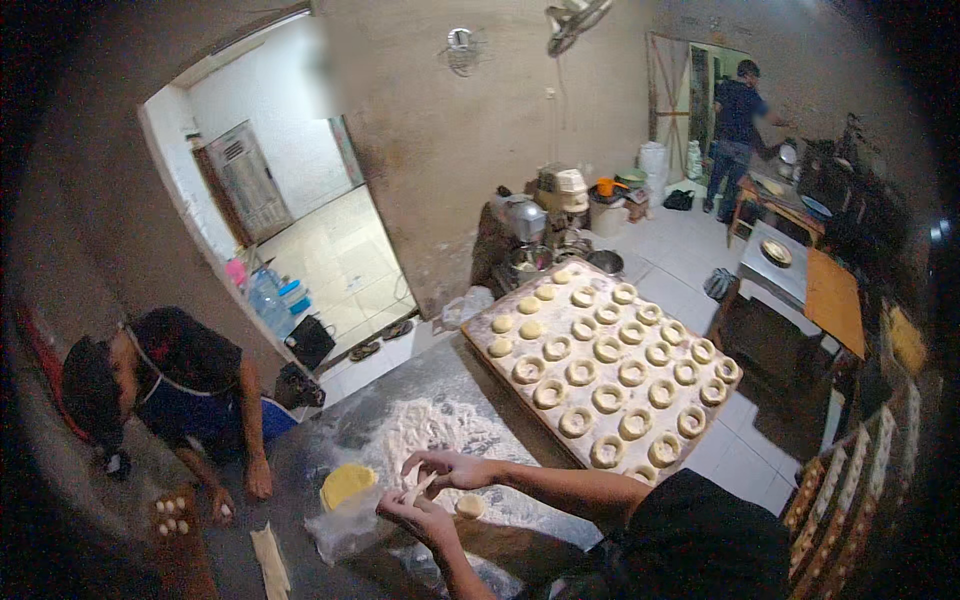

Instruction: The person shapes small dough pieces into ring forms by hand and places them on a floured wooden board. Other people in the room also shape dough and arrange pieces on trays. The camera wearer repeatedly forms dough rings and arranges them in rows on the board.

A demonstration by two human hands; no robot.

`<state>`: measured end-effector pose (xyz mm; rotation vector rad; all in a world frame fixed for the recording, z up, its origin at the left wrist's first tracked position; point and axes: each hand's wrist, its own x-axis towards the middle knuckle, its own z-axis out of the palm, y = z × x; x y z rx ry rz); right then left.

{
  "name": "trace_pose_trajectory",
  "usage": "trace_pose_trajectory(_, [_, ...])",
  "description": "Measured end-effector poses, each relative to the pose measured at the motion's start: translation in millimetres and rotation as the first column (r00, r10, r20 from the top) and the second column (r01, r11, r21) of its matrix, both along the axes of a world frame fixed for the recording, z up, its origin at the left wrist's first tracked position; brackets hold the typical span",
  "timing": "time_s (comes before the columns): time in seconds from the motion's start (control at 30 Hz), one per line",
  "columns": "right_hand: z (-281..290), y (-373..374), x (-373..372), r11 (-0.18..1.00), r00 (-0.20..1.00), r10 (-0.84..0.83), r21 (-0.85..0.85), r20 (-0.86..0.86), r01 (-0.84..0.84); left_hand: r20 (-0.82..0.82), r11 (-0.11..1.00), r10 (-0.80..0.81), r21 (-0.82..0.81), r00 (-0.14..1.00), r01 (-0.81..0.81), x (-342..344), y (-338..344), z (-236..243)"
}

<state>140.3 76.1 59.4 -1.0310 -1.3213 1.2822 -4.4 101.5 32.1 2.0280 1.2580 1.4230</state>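
My left hand [418, 517] and my right hand [452, 467] are close together over the dark work table [360, 400]. Between them they pinch a small pale piece of dough [423, 487]; its exact shape is partly hidden by the fingers. Just left of my hands lies a yellow rounded mass [348, 486], with a crumpled clear plastic sheet [345, 527] beside it. A small round of dough [470, 506] rests on the floured surface, right of my left hand. Loose white flour [430, 424] is spread beyond my hands.
A large wooden board [515, 393] holds rows of dough rings and several flat rounds. At left, a co-worker [190, 370] bends over the table near a dough strip [268, 560] and small pale pieces [172, 515]. Another person [735, 130] stands far right. A mixer [525, 220] stands behind.
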Motion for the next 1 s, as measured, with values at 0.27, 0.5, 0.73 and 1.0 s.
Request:
trace_pose_trajectory(0.27, [13.2,-26.9,8.4,0.935,0.888,-0.347,0.183,0.302,0.303,0.938,0.733,-0.251,0.022,0.24,0.68,24.0,-30.7,32.3])
trace_pose_trajectory(0.5, [55.9,-53.6,13.6,0.949,0.808,-0.307,0.097,0.502,0.301,0.379,0.874,-0.309,-0.249,0.872,0.418,52.5,-27.8,3.0])
trace_pose_trajectory(0.73, [83.4,-104.7,73.7,0.943,0.898,-0.325,0.03,0.297,0.331,0.569,0.801,-0.502,0.023,0.651,0.598,121.4,-62.1,22.6])
trace_pose_trajectory(1.0, [57.6,-157.7,204.8,0.848,0.857,-0.423,0.205,-0.294,0.489,0.271,0.804,-0.58,0.044,0.768,0.592,253.9,-106.9,80.3])
